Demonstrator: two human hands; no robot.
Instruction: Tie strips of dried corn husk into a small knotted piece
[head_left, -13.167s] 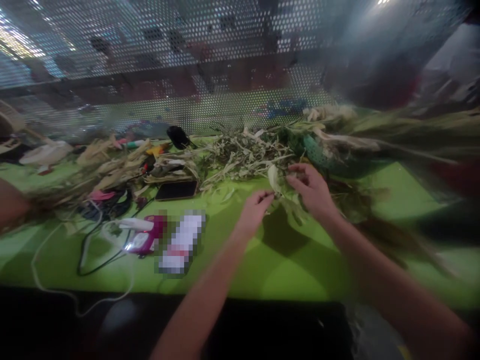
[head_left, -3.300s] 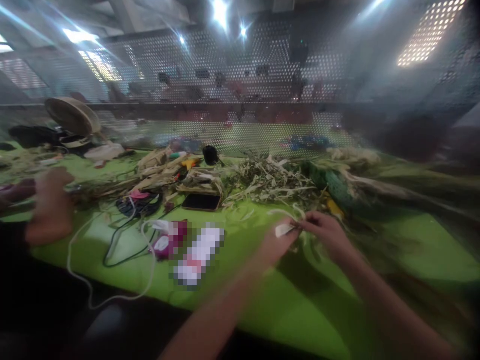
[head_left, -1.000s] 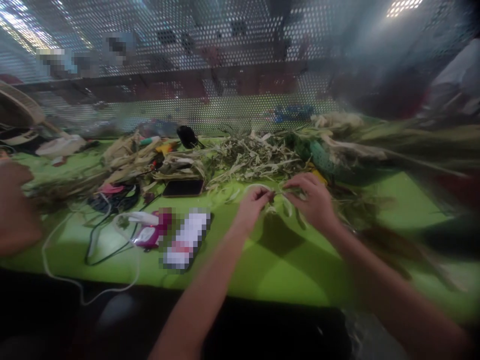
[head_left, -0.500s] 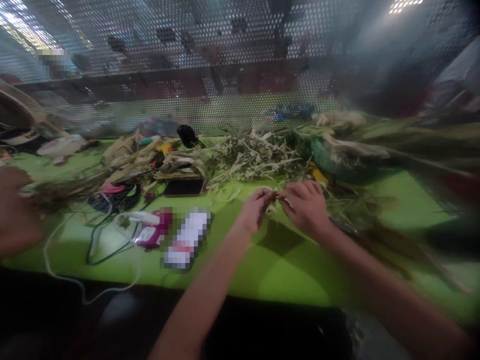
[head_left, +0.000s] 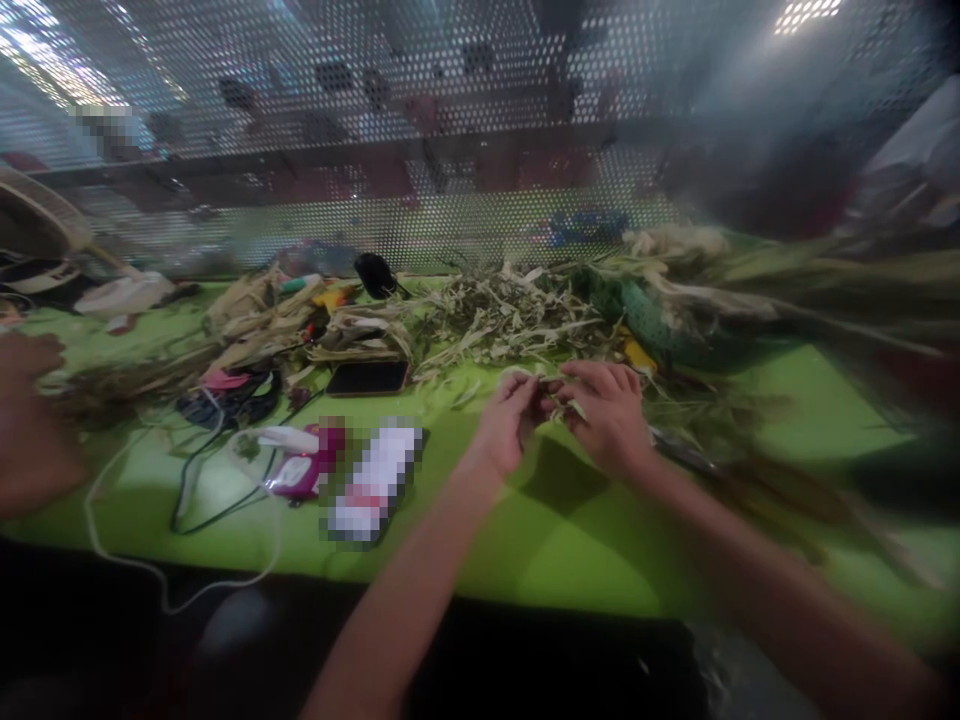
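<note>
My left hand [head_left: 510, 420] is held just over the green table [head_left: 480, 560], its thumb and fingers pinched together. Facing it, my right hand [head_left: 613, 418] has its fingers curled inward, the tips almost meeting those of the left. Between them is a small piece of dried plant [head_left: 551, 384], pale and greenish and mostly hidden by the fingers. Just beyond both hands spreads a heap of dried plant stalks and leaves [head_left: 510, 310]. A yellow object [head_left: 637, 352] lies right behind my right hand.
A lit phone [head_left: 375, 485], a magenta device [head_left: 304, 470] with cables and a dark phone [head_left: 367, 377] lie to the left. A green basket [head_left: 667, 315] with dried stalks stands at right. Another person's arm [head_left: 34, 430] reaches in at left. Perforated metal [head_left: 450, 220] closes the back.
The fingers of my left hand have curled in more, and my right fingertips have shifted slightly around the small piece. Both forearms stay in nearly the same place.
</note>
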